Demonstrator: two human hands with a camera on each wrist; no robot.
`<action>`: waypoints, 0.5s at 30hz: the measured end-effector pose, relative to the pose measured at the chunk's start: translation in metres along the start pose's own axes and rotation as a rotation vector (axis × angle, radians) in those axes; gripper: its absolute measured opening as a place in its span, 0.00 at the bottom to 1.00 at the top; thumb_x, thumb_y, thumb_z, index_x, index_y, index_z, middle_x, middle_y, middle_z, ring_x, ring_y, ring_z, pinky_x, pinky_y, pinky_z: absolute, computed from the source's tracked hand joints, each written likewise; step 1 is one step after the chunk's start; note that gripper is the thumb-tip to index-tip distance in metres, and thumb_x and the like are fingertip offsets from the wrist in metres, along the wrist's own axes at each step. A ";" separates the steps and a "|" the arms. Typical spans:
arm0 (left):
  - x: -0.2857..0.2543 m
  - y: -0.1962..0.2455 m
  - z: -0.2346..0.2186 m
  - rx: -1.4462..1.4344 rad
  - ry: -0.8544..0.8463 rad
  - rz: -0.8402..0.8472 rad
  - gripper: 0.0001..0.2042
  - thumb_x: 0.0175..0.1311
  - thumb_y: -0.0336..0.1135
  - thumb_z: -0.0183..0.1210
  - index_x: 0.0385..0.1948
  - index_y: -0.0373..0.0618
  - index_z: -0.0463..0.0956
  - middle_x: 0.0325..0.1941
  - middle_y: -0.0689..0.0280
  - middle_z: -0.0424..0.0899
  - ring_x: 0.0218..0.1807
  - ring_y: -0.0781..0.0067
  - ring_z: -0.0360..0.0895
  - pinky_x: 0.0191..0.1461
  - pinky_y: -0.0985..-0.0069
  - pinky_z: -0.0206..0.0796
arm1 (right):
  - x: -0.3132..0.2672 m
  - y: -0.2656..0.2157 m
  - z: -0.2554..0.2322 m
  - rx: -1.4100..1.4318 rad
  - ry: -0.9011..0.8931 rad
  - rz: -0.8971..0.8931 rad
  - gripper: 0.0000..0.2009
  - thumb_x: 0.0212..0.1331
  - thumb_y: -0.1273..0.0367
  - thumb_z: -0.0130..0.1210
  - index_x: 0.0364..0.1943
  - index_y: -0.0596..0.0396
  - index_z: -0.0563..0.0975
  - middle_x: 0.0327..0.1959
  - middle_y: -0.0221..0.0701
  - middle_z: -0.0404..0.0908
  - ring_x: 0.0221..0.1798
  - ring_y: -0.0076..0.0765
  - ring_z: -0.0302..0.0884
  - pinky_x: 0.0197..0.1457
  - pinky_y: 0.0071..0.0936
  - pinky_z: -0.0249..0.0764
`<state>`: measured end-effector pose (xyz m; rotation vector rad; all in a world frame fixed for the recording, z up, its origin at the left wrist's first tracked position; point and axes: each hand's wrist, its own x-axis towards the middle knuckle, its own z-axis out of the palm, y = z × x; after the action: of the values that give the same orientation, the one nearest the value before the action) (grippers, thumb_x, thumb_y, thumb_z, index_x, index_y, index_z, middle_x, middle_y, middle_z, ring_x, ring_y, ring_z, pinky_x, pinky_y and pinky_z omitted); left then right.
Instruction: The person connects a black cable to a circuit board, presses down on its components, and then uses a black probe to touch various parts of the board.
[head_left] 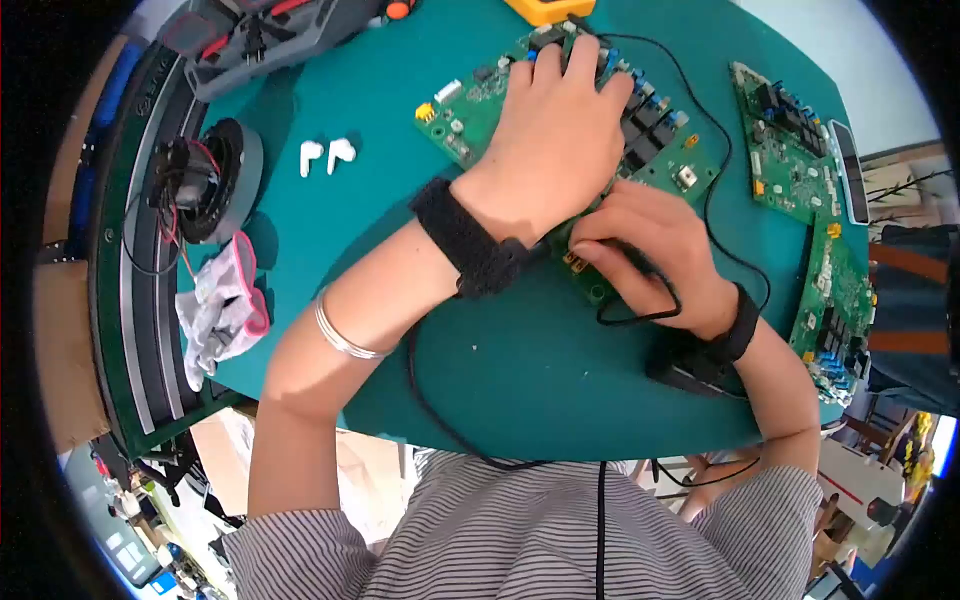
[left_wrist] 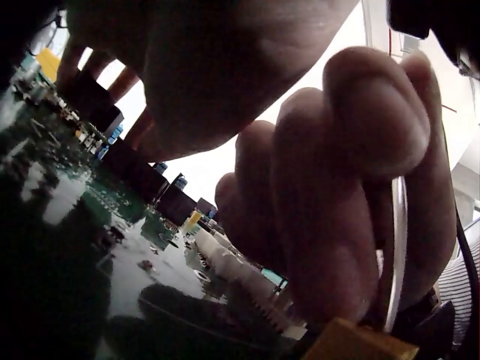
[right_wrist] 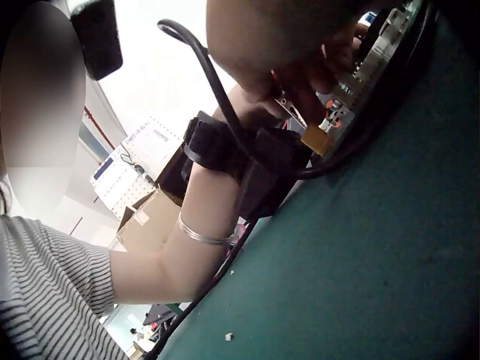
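Note:
A green circuit board [head_left: 470, 115] with black block components and yellow connectors lies under both hands. My left hand [head_left: 560, 130] reaches across it, fingers spread, fingertips resting on the black components [left_wrist: 90, 101] along its far side. At the near corner, my right hand [head_left: 650, 245] pinches a thin shiny metal strip [left_wrist: 397, 255] between thumb and fingers. The strip's lower end comes down beside a yellow connector [right_wrist: 317, 140] on the board; I cannot tell what kind of tool it is. A black cable [right_wrist: 217, 82] loops past the right hand.
More green boards [head_left: 790, 150] lie along the right edge, beside a phone [head_left: 848, 170]. White earbuds [head_left: 341, 153], a round black-and-grey part [head_left: 240, 180], a glove [head_left: 222, 305] and an open tool case [head_left: 290, 45] are at left. A black box [head_left: 690, 368] sits by the right wrist.

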<state>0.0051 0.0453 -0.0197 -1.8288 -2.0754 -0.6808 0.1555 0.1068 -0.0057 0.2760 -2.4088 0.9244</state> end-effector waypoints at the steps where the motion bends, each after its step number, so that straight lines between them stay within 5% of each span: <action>1: -0.001 0.001 0.001 -0.005 -0.006 -0.008 0.17 0.62 0.33 0.56 0.53 0.47 0.75 0.58 0.50 0.70 0.59 0.46 0.71 0.58 0.52 0.64 | -0.002 -0.001 0.000 0.007 -0.007 0.006 0.06 0.54 0.75 0.64 0.32 0.57 0.77 0.27 0.35 0.76 0.29 0.44 0.74 0.31 0.36 0.70; 15: 0.000 0.001 0.004 0.015 0.012 -0.004 0.17 0.62 0.32 0.56 0.54 0.45 0.74 0.58 0.50 0.70 0.59 0.47 0.70 0.58 0.52 0.64 | -0.002 -0.002 -0.002 0.069 -0.019 0.137 0.04 0.56 0.76 0.61 0.33 0.59 0.78 0.29 0.37 0.79 0.33 0.45 0.77 0.36 0.35 0.73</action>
<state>0.0060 0.0471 -0.0229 -1.8084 -2.0721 -0.6740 0.1584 0.1061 -0.0042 0.1464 -2.4404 1.0720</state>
